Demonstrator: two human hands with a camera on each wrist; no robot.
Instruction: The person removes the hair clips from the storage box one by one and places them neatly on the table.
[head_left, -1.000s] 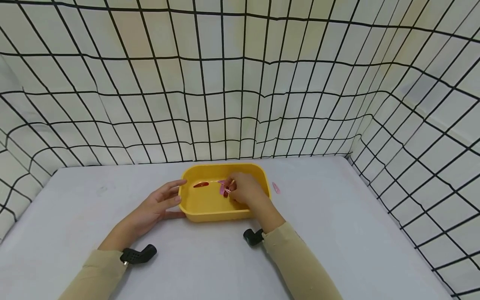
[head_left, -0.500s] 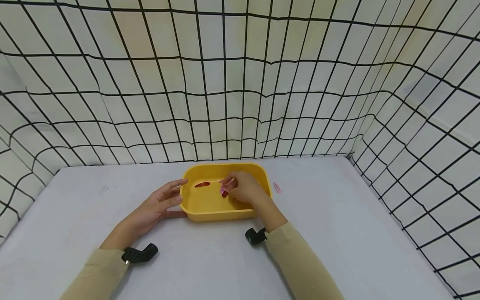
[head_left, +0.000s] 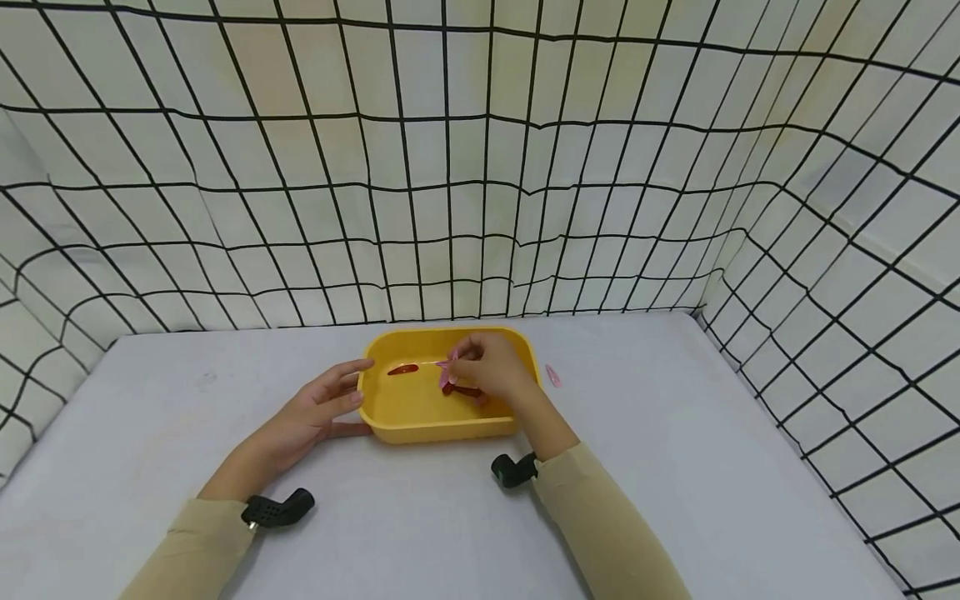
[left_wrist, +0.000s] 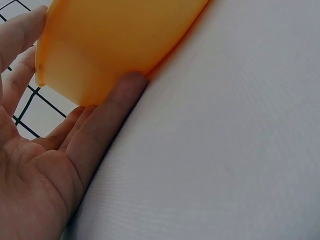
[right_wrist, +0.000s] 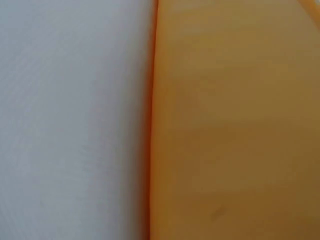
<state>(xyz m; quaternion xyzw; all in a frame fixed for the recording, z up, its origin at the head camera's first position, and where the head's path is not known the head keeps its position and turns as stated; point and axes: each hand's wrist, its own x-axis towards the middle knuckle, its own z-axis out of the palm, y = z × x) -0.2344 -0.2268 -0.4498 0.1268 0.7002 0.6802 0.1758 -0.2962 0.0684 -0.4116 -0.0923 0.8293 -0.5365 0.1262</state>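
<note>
Yellow tray: red clip; right hand pinching pink clip.

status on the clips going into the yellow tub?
Done: one red clip lies in the yellow tub. In hand: the right hand pinches a pink clip over it; the left hand steadies the side. Left: one pink clip on the table.
</note>
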